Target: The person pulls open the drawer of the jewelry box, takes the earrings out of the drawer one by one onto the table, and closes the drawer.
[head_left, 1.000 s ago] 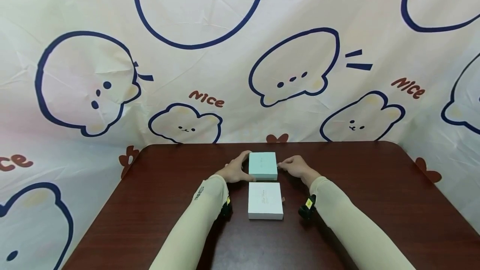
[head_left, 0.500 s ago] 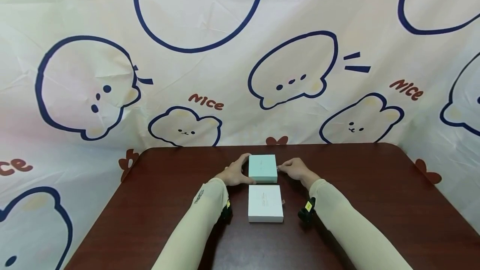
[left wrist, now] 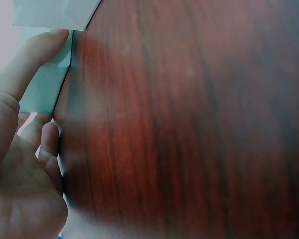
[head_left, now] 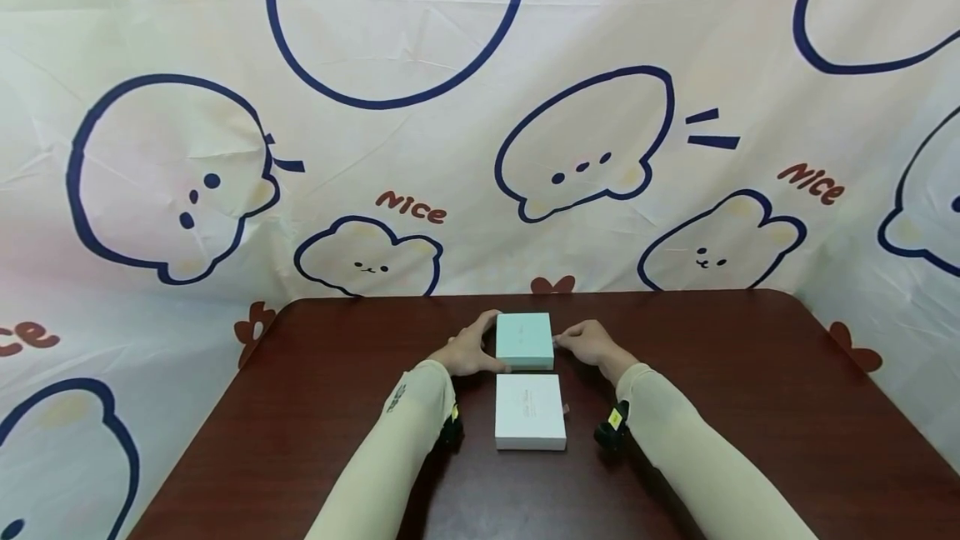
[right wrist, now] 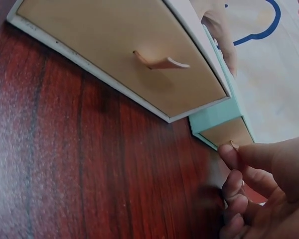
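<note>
A mint-green drawer box (head_left: 524, 340) lies flat toward the far side of the table. My left hand (head_left: 471, 348) grips it from the left, with the thumb along its near side and the fingers reaching round its far side. At the box's right end, my right hand (head_left: 592, 342) pinches the small pull tab (right wrist: 232, 144) of its tan drawer between thumb and forefinger. That drawer front looks flush with the sleeve in the right wrist view. Just nearer on the table lies a white drawer box (head_left: 530, 411), untouched, its own tan tab (right wrist: 164, 63) sticking out to the right.
Both boxes stand on a dark red-brown wooden table (head_left: 337, 407) with rounded far corners. A pale curtain (head_left: 465, 140) with blue cartoon outlines hangs behind and at the sides. Black wrist cameras (head_left: 611, 432) sit on both forearms.
Everything sits slightly lower in the head view as the camera tilts up. Hands and boxes keep the same places relative to each other.
</note>
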Tool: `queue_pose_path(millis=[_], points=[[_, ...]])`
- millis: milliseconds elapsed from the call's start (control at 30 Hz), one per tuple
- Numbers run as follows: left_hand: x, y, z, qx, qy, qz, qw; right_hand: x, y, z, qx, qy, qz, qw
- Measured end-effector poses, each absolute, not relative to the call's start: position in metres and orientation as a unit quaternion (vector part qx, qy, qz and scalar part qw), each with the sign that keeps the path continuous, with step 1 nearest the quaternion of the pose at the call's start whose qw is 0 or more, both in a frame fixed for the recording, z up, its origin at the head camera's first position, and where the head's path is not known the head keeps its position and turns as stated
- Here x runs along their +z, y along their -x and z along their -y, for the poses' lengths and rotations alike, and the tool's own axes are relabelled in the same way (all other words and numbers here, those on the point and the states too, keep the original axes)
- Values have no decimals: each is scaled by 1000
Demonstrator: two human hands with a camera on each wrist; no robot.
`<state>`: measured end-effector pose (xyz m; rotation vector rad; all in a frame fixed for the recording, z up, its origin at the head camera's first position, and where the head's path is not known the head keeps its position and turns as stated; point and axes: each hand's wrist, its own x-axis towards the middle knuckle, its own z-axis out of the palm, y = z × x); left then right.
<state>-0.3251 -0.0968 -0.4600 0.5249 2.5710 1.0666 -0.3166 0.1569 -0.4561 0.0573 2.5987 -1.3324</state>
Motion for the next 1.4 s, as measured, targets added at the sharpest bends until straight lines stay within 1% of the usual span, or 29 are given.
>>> queue_pose_path(millis=[533,1400], points=[[-461,327,94,373,-196,-895,144,-460,314,-159,-439,-12,-894,86],[-462,325,99,367,-189,-899,146,-458,315,-154,-431,-12,-899,76]])
